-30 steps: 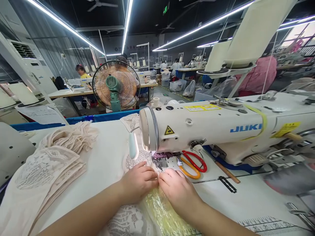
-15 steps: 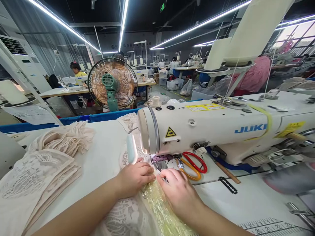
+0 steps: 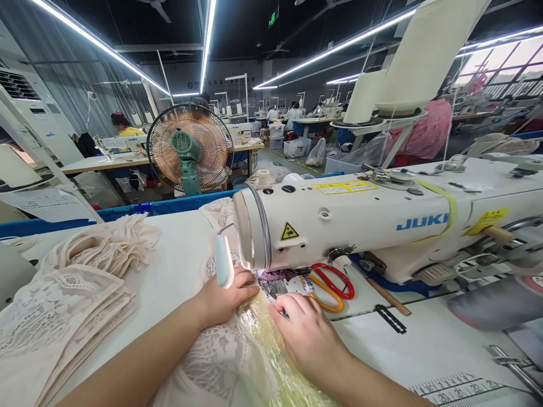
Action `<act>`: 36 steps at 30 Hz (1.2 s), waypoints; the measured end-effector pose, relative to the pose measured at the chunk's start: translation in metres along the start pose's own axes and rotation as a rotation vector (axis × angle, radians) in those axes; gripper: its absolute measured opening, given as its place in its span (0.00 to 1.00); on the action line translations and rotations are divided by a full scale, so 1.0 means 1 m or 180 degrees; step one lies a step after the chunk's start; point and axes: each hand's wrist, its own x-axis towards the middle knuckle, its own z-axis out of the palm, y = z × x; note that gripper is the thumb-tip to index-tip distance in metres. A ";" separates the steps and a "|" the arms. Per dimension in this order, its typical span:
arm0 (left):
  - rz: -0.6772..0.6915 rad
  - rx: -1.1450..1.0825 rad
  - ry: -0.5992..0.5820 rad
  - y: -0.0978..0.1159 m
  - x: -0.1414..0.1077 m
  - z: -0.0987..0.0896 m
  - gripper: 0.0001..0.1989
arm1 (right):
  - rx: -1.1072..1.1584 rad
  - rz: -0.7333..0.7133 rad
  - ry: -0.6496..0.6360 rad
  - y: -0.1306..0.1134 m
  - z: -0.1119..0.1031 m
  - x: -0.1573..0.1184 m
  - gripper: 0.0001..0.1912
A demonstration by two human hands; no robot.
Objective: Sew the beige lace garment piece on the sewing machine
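My left hand (image 3: 227,295) lies with its fingers stretched over the beige lace fabric (image 3: 220,362), just left of the needle area of the white sewing machine (image 3: 322,223). My right hand (image 3: 307,333) is curled at the front of the presser foot, its fingers closed on a thin metal tool (image 3: 284,314) that is mostly hidden. Between the hands, shiny yellowish clear film (image 3: 265,339) runs from the needle area toward me. Purple material (image 3: 278,275) shows under the machine head. A pale blue-white lamp (image 3: 224,261) hangs beside the left fingertips.
Stacked beige lace pieces (image 3: 80,305) lie on the left. Right of the needle are scissors with red and orange handles (image 3: 345,288), a wooden-handled tool (image 3: 388,297) and a black slotted piece (image 3: 390,319). A fan (image 3: 190,148) stands beyond the table; people sit at machines farther back.
My left hand has shifted slightly forward and left, toward the lamp, and the gap between my hands has widened. My right hand stays by the presser foot. The view has tilted slightly.
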 end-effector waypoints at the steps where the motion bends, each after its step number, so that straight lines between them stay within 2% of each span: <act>1: -0.0026 0.0035 -0.0004 -0.001 0.000 0.001 0.17 | -0.0011 0.0002 0.0016 0.000 0.000 0.000 0.15; 8: -0.0221 0.0330 -0.0009 -0.001 -0.004 -0.005 0.17 | -0.0093 0.0033 0.0070 0.000 0.003 0.000 0.12; 20: -0.0549 0.0529 -0.0370 0.008 -0.015 -0.024 0.18 | -0.0093 0.0073 -0.0109 -0.003 0.000 0.002 0.12; 24: -0.0689 0.0212 -0.0258 0.012 -0.018 -0.035 0.16 | -0.0060 0.0104 -0.0190 -0.003 0.000 0.002 0.13; 26: -0.0719 -0.0160 -0.0021 0.018 -0.018 -0.044 0.15 | -0.0025 0.0133 -0.0204 -0.003 0.000 0.003 0.14; 28: -0.0579 -0.0629 0.0043 0.026 -0.017 -0.054 0.14 | 0.0041 0.0168 -0.0202 -0.004 -0.001 0.003 0.13; 30: -0.0322 -0.0972 -0.0262 0.037 -0.013 -0.060 0.12 | 0.0151 0.0192 -0.0189 -0.004 -0.004 0.003 0.13; 32: -0.0197 -0.1046 -0.0807 0.046 -0.008 -0.061 0.12 | 0.0289 0.0196 -0.0156 -0.004 -0.011 0.003 0.13; 34: -0.0267 -0.1023 -0.1191 0.051 -0.004 -0.058 0.07 | 0.0390 0.0210 -0.0102 -0.003 -0.020 -0.001 0.12; 36: -0.0378 -0.1130 -0.1307 0.052 -0.002 -0.057 0.08 | 0.0681 0.0305 -0.0011 -0.003 -0.030 -0.007 0.13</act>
